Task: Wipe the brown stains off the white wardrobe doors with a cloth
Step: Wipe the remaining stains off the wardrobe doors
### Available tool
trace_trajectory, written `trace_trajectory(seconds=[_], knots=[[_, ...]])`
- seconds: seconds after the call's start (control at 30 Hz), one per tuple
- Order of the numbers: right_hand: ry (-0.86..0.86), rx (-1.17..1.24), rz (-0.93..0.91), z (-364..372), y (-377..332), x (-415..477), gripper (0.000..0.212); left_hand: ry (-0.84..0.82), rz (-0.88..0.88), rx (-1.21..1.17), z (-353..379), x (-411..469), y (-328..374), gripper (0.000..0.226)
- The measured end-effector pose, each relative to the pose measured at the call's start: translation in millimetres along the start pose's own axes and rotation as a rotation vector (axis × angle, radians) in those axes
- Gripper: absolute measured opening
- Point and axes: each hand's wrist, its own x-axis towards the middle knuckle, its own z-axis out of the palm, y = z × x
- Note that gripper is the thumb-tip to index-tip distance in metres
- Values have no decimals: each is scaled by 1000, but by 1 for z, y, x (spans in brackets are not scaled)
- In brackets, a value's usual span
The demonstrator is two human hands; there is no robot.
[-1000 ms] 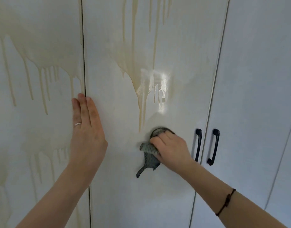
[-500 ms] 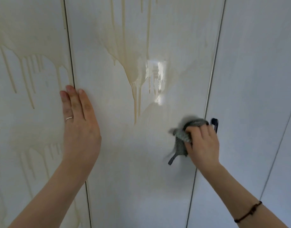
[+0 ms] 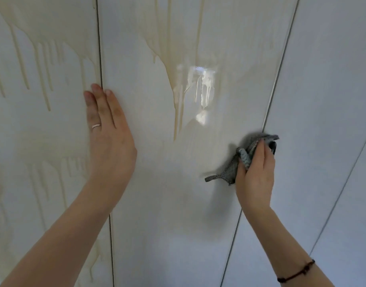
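Grey checked fabric, the cloth (image 3: 226, 174), is bunched in the right hand (image 3: 255, 175), whose fingers curl round it and hold it against the middle wardrobe door (image 3: 167, 214), close to that door's right edge and the seam with the right door (image 3: 327, 96). A loose corner of the cloth trails out to the lower left of the hand, and another fold pokes out above the fingertips. The brown stains (image 3: 173, 59) on the middle door run down from the top in a wide wash that narrows to thin drips ending up and to the left of the cloth; a bright wet glare (image 3: 202, 88) sits on their right side. The left hand (image 3: 109, 139) lies flat, fingers straight and together, pressed over the seam between the middle door and the left door (image 3: 16, 154), gripping nothing; a ring (image 3: 96, 125) shows on one finger. More stain drips (image 3: 43, 59) streak the left door above and below that hand. A dark bracelet (image 3: 296, 274) circles the right wrist.
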Motion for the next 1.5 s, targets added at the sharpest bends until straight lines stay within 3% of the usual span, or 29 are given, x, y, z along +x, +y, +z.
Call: trace_trajectory(seconds=[0.17,0.33,0.5,0.7,0.8,0.9,1.0,1.07,1.2,1.27,1.33,1.43,1.5], knots=[[52,-112,-41,8,-10,48,64,16,17,-54,5,1,-1,78],[-58,42,53,27,3,-40,75,5,37,-76,1,-1,-8,84],[-81,36,25,15,16,-29,63,-16,21,-60,0,-2,-1,84],[91,-145,-107,20,-12,55,42,13,-2,-97,6,0,-1,86],[78,-244,-272,44,-31,14,49,31,0,-147,5,-1,-3,85],[-113,-264,-614,73,-46,-70,50,8,21,-143,4,-3,-5,85],[-171,-248,-794,75,-55,-61,47,-11,30,-158,1,-5,-9,88],[-43,-215,-683,65,-70,-8,43,-25,40,-187,-1,-6,-11,89],[195,-122,-244,46,-98,88,53,-11,24,-249,0,-7,-12,93],[213,-110,-227,57,-111,79,54,5,13,-275,1,-8,-12,93],[139,-105,-424,77,-117,30,50,11,11,-290,1,-8,-14,93],[-168,-192,-962,95,-99,-59,44,1,32,-283,-3,-6,-21,92],[-287,-226,-1216,89,-86,-55,44,-18,32,-258,-6,-4,-28,99]])
